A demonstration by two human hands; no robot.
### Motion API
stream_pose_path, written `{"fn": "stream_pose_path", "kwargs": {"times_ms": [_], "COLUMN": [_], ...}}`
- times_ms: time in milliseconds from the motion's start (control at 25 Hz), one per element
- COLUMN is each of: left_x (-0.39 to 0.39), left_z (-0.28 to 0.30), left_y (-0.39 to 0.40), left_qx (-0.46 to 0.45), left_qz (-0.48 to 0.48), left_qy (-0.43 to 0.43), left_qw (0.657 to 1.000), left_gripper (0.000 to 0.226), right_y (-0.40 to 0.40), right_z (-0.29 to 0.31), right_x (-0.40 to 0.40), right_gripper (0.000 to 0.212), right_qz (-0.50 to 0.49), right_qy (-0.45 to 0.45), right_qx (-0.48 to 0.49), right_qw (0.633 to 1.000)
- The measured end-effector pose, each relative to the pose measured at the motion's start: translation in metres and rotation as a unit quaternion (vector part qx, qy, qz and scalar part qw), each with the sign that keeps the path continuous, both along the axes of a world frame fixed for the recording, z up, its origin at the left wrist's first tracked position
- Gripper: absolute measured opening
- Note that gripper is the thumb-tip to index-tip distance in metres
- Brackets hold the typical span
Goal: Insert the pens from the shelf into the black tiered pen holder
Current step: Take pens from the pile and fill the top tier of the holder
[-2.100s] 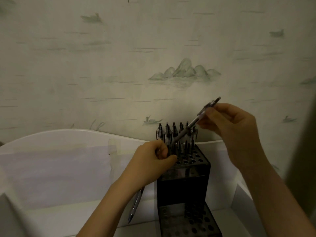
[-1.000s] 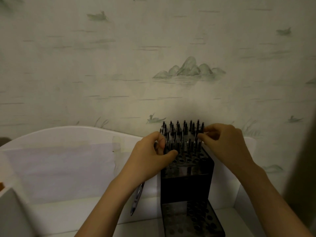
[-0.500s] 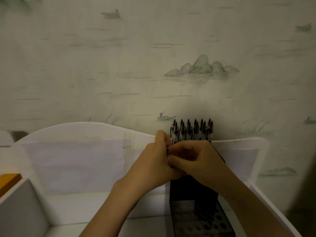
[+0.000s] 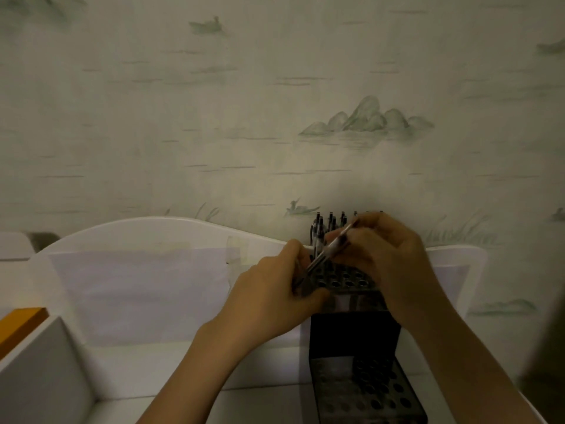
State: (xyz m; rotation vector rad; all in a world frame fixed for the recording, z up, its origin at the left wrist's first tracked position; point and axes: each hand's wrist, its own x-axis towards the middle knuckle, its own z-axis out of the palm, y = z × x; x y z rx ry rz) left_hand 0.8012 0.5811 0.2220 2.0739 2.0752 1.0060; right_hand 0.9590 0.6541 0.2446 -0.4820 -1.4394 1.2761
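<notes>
The black tiered pen holder (image 4: pixel 354 332) stands on the white shelf, right of centre, with several pens (image 4: pixel 328 223) upright in its back rows and open holes in front and on the low tier. My right hand (image 4: pixel 382 261) pinches a grey pen (image 4: pixel 331 250) that slants down to the left over the top tier. The pen's lower end lies inside my left hand (image 4: pixel 272 298), which is curled at the holder's left top corner; whether that hand holds more pens is hidden.
A curved white back panel (image 4: pixel 153 234) rises behind the shelf against patterned wallpaper. A white divider wall (image 4: pixel 46 371) stands at the lower left with an orange object (image 4: pixel 21 322) beyond it. The shelf's right wall (image 4: pixel 464 270) is close to the holder.
My right hand set a pen into the back rows, went to my left hand, and now draws another pen up and to the right. The view has shifted left.
</notes>
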Motion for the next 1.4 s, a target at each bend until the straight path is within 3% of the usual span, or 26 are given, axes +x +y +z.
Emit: {"fn": "stream_pose_path", "kwargs": {"times_ms": [120,320,520,1040,1240,1400], "left_x": [-0.008,-0.016,-0.019,-0.016,-0.011,-0.012], "left_z": [-0.001,-0.005,-0.007,-0.01,-0.01,-0.014], "left_y": [-0.005,-0.008,-0.011,-0.017,-0.021,-0.027], "left_qx": [0.003,0.034,0.048,0.075,0.08,0.084], "left_qz": [0.006,0.012,0.014,0.028,0.036,0.051], "left_qy": [0.027,0.058,0.048,0.044,0.047,0.051], "left_qw": [1.0,0.998,0.998,0.996,0.995,0.994], "left_gripper": [0.031,0.052,0.062,0.057,0.056,0.054], "right_y": [0.009,0.02,0.025,0.03,0.026,0.014], "right_z": [0.012,0.014,0.005,0.006,0.003,-0.001], "right_x": [0.008,0.001,-0.01,-0.016,-0.015,-0.009], "right_gripper": [0.006,0.011,0.011,0.013,0.022,0.032], "right_qz": [-0.106,-0.189,-0.205,-0.165,-0.171,-0.253], "right_qy": [0.021,-0.08,-0.118,-0.311,-0.311,-0.228], "right_qx": [0.112,0.22,0.231,0.215,0.244,0.366], "right_qw": [0.988,0.954,0.944,0.911,0.903,0.866]}}
